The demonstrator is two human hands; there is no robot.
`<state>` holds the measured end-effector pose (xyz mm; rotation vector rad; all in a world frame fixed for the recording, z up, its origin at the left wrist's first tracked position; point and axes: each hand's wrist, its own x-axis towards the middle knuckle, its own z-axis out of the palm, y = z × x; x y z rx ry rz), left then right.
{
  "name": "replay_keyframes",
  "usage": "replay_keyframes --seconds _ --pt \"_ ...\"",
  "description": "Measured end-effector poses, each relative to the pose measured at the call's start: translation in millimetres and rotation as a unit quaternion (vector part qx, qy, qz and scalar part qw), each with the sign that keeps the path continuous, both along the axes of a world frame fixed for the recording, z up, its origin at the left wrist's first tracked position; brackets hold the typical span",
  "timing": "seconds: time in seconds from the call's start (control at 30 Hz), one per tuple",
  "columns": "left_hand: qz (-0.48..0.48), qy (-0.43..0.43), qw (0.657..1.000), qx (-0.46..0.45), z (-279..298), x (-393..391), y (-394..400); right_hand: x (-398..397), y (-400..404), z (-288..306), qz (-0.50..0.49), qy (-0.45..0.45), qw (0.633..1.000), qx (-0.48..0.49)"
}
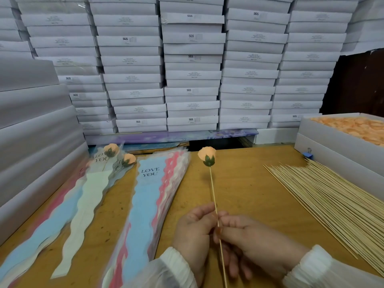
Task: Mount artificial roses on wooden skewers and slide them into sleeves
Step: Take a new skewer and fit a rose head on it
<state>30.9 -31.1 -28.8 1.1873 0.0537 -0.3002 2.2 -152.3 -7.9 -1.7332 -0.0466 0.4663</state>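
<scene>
Seen from above, near the bottom centre of the frame: left hand (193,229) and right hand (249,240) close together, fingertips of both pinched round the lower part of a thin wooden skewer (214,196). Mounted on the skewer's top end, a peach artificial rose (206,155) with green sepals, held upright above the wooden counter (245,183), in the middle of the frame. To the left, a fanned stack of printed sleeves (149,196) marked "LOVE YOU", with two finished roses (120,155) already sleeved at the upper left of the counter. At right, a loose spread of spare skewers (324,198) and a white box of peach rose heads (353,127). Likely risks: the rose head loosening or tilting if not seated firmly; petals catching on the narrow sleeve mouth; the slippery sleeves sliding apart when one is lifted. Behind everything, a wall of stacked white cartons (191,65) filling the storeroom.
</scene>
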Motion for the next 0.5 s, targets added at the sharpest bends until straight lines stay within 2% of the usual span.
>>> replay_keyframes --seconds 0.13,0.3,0.4,0.5 --pt "-0.035 -0.001 0.999 0.04 2 -5 1 5 -1 -6 -0.036 -0.049 0.997 -0.042" --pt "-0.12 0.013 0.989 0.086 10 -20 -1 13 -11 -7 -0.143 -0.119 0.98 -0.065" --pt "-0.189 0.02 0.975 0.115 13 -32 -3 16 -17 -6 -0.188 -0.134 0.972 -0.05" --pt "-0.203 0.025 0.97 0.131 13 -34 -3 17 -21 -3 -0.214 -0.132 0.968 -0.017"
